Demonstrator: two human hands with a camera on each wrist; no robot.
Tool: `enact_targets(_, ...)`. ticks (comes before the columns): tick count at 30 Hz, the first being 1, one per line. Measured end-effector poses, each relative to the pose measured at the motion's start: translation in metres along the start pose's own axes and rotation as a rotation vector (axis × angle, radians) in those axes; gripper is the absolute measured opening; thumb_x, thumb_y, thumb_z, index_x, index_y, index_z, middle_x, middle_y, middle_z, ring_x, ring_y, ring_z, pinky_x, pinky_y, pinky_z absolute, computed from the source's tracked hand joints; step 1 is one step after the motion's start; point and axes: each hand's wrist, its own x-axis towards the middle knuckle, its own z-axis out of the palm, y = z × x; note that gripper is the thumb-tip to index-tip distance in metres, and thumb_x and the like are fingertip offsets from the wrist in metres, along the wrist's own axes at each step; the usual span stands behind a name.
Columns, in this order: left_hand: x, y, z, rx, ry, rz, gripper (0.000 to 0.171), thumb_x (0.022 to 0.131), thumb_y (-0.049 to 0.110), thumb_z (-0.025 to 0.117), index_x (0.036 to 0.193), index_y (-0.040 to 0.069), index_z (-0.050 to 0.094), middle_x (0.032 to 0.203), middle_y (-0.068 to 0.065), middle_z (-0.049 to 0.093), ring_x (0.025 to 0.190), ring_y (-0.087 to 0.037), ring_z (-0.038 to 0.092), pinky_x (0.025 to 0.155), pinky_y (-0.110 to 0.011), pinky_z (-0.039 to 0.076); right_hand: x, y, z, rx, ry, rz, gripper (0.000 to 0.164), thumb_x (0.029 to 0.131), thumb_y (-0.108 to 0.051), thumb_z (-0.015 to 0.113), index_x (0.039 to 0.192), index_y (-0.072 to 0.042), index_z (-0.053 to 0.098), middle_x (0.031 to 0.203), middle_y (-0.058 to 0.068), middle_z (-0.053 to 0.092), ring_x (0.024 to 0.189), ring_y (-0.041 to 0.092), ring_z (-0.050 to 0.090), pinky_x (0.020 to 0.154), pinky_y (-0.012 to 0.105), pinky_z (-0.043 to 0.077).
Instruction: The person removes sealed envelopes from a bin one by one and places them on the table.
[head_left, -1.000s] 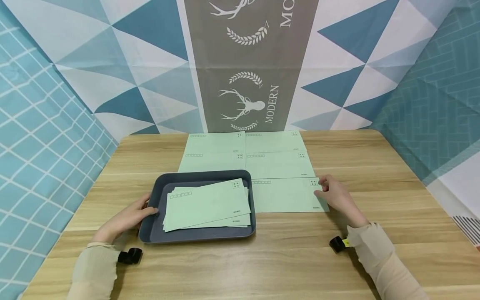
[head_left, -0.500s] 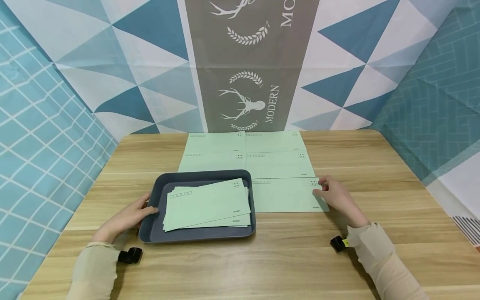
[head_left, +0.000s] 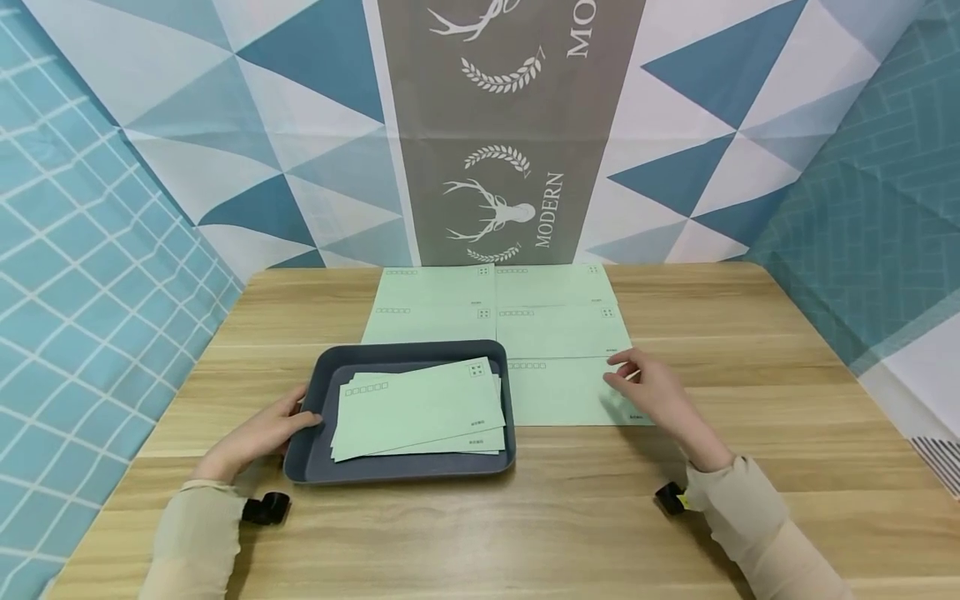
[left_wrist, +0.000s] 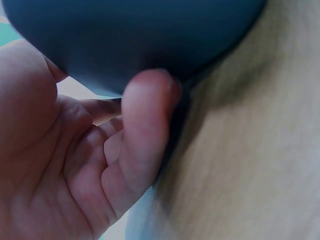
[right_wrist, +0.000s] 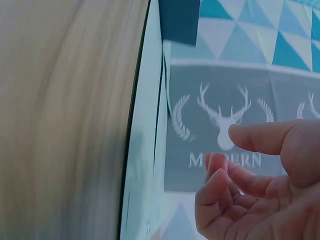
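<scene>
A dark grey tray carries a loose stack of pale green envelopes, fanned slightly askew. My left hand grips the tray's left wall, thumb over the rim; in the left wrist view its fingers curl against the underside. To the right, my right hand hovers over the right end of the front envelope. Its fingers are loosely bent, thumb apart from them, and the right wrist view shows nothing between thumb and fingers. The tray hides part of the envelopes on the left.
Behind the tray, more green envelopes lie edge to edge in rows, reaching the back of the wooden table. A patterned cloth wall rises behind. A tiled blue wall borders the left side.
My right hand has released the front envelope's right edge and shifted left and up above it. The left hand keeps its grip on the tray. The head view has shifted slightly.
</scene>
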Motion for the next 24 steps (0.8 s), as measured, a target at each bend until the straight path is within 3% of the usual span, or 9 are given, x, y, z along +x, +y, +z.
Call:
enact_targets(10,-0.002,0.0,-0.001,-0.015,-0.006,-0.007,0.07,0.094,0.026,0.047,0.146,0.003,0.006,0.133,-0.034,0.036,0.097,-0.025,0.059,0.069,-0.035,0.052,0.005,-0.047,0.03,0.046,-0.014,-0.168,0.023,0.086,-0.018,0.061,0.105,-0.006,0.064,0.09,0.003,0.064,0.077,0.014,0.058,0.068,0.028,0.046)
enact_targets(16,0.001,0.001,-0.001,-0.014,-0.01,-0.006,0.07,0.094,0.026,0.047,0.146,0.002,0.006,0.132,-0.033,0.038,0.096,-0.024,0.059,0.07,-0.035,0.052,0.012,-0.069,0.047,0.081,-0.037,-0.255,0.025,0.085,-0.016,0.064,0.108,-0.006,0.064,0.104,0.004,0.065,0.093,0.018,0.061,0.082,0.037,0.048)
enact_targets(24,0.001,0.0,-0.002,-0.034,-0.003,0.01,0.068,0.094,0.023,0.048,0.146,0.004,0.009,0.127,-0.033,0.042,0.089,-0.022,0.061,0.065,-0.035,0.052,0.026,-0.082,0.067,-0.039,-0.009,-0.376,0.025,0.09,-0.002,0.051,0.111,-0.002,0.065,0.106,0.008,0.063,0.097,0.02,0.06,0.08,0.034,0.049)
